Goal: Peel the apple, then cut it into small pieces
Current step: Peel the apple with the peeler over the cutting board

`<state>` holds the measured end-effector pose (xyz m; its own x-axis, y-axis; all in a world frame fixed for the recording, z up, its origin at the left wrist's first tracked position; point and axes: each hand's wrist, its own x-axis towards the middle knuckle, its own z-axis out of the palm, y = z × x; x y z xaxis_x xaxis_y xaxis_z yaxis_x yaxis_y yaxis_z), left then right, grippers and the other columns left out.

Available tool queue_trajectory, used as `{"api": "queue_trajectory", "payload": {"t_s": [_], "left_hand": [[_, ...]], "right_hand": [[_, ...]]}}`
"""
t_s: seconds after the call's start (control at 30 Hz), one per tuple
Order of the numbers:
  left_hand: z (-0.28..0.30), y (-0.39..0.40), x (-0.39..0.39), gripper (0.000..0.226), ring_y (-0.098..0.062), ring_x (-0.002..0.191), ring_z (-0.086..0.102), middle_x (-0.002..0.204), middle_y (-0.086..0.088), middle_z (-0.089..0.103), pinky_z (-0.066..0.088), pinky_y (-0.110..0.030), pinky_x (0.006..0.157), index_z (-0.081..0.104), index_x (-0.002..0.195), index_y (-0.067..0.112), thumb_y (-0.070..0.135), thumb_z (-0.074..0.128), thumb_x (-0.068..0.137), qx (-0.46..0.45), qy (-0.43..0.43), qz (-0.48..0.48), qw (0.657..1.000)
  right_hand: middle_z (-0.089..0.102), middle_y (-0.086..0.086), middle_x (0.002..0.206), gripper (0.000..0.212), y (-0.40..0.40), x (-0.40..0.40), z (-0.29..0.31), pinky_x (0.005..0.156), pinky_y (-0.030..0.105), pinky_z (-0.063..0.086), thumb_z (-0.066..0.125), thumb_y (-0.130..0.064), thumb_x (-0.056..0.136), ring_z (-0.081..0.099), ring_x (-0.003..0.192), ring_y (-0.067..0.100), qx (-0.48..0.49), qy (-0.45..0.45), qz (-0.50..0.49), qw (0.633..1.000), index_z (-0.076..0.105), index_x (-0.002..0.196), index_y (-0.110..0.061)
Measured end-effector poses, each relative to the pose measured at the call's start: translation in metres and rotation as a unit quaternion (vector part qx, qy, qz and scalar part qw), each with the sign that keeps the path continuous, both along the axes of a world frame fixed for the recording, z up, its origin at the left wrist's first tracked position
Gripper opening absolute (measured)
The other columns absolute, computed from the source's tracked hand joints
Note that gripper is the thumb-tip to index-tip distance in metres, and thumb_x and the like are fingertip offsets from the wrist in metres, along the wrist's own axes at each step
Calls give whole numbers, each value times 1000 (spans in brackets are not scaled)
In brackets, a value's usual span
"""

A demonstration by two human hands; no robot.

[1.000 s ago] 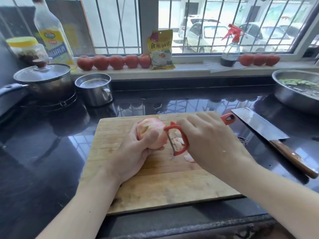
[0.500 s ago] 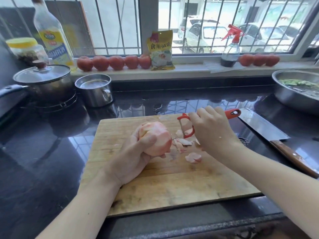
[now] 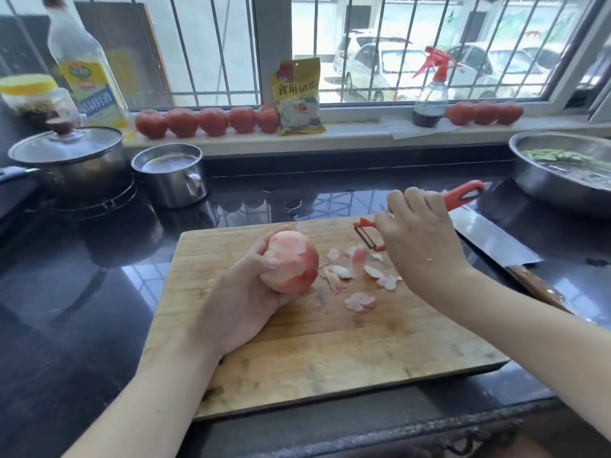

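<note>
A partly peeled apple (image 3: pixel 291 262), pale with red skin left on its right side, is held just above the wooden cutting board (image 3: pixel 330 352). My left hand (image 3: pixel 241 302) grips it from below and the left, thumb on top. My right hand (image 3: pixel 420 239) holds a red peeler (image 3: pixel 370 238) to the right of the apple, well apart from it, blade end pointing left and handle sticking out to the upper right. Several peel strips (image 3: pixel 360 276) lie on the board between the apple and my right hand.
A cleaver (image 3: pixel 496 239) with a wooden handle lies on the black counter right of the board. A steel basin (image 3: pixel 562 180) stands far right. A lidded pot (image 3: pixel 66 160) and a small steel pot (image 3: pixel 172 175) stand at the back left. Tomatoes, bottles and a packet line the sill.
My right hand has drawn the peeler away from the apple, up and to the right. More peel strips lie on the board. My left hand has kept holding the apple in place.
</note>
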<state>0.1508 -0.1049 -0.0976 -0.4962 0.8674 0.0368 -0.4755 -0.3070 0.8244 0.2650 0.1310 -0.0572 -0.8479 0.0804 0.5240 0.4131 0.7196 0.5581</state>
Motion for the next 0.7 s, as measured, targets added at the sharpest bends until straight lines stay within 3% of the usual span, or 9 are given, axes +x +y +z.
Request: {"api": "queue_trajectory", "payload": {"t_s": [0.03, 0.1, 0.17, 0.23, 0.33, 0.43, 0.57, 0.7], "left_hand": [[-1, 0, 0, 71, -44, 119, 56, 134, -23, 55, 58, -46, 88, 49, 147, 15, 17, 68, 78, 0, -3, 0, 1000], [-1, 0, -1, 72, -44, 119, 57, 136, -24, 54, 58, -46, 88, 51, 145, 19, 16, 72, 77, -7, 6, 6, 1000], [-1, 1, 1, 71, -41, 118, 59, 139, -25, 53, 58, -47, 89, 53, 144, 23, 15, 75, 76, -18, 19, 6, 1000], [0, 1, 2, 73, -38, 117, 61, 140, -23, 54, 57, -45, 90, 53, 142, 26, 13, 78, 74, -27, 29, 12, 999], [1, 1, 5, 75, -33, 115, 65, 139, -18, 57, 57, -42, 88, 54, 142, 27, 12, 81, 74, -40, 42, 28, 998], [1, 2, 7, 78, -32, 118, 66, 140, -17, 61, 58, -41, 89, 48, 146, 25, 23, 87, 79, -50, 71, 30, 996], [2, 0, 8, 91, -35, 122, 64, 139, -18, 62, 53, -48, 100, 40, 152, 20, 44, 87, 77, -47, 95, 17, 994], [2, 0, 7, 94, -37, 121, 63, 140, -21, 61, 55, -46, 96, 40, 152, 16, 41, 88, 76, -41, 87, 13, 995]], "right_hand": [[44, 8, 85, 24, 1, 1, 1, 77, 42, 28, 46, 9, 80, 41, 81, 30, -12, -2, -16, 1000, 56, 81, -12], [45, 9, 88, 36, 1, 4, -1, 77, 41, 26, 33, 8, 80, 41, 82, 31, -28, -10, -29, 999, 60, 95, -11], [47, 8, 89, 43, 0, 6, -3, 76, 41, 30, 42, 5, 78, 43, 84, 30, -33, -23, -17, 999, 61, 113, -11], [53, 8, 89, 46, -4, 6, -3, 72, 42, 37, 56, 3, 79, 49, 80, 30, -105, 13, 14, 994, 61, 123, -9], [53, 5, 79, 4, -20, 9, 4, 58, 38, 42, 61, -10, 92, 52, 62, 27, -202, 72, 145, 966, 64, 95, -9], [51, 4, 81, 7, -46, 12, 14, 63, 37, 37, 63, -12, 89, 49, 68, 26, -155, 36, 212, 964, 64, 95, -12], [51, 7, 85, 35, -67, 8, 17, 67, 40, 35, 56, -13, 71, 46, 73, 27, -105, -6, 192, 976, 60, 105, -6], [45, 6, 81, 35, -56, -3, 2, 64, 39, 30, 68, -9, 62, 30, 71, 23, -87, 10, 179, 980, 54, 94, -9]]}}
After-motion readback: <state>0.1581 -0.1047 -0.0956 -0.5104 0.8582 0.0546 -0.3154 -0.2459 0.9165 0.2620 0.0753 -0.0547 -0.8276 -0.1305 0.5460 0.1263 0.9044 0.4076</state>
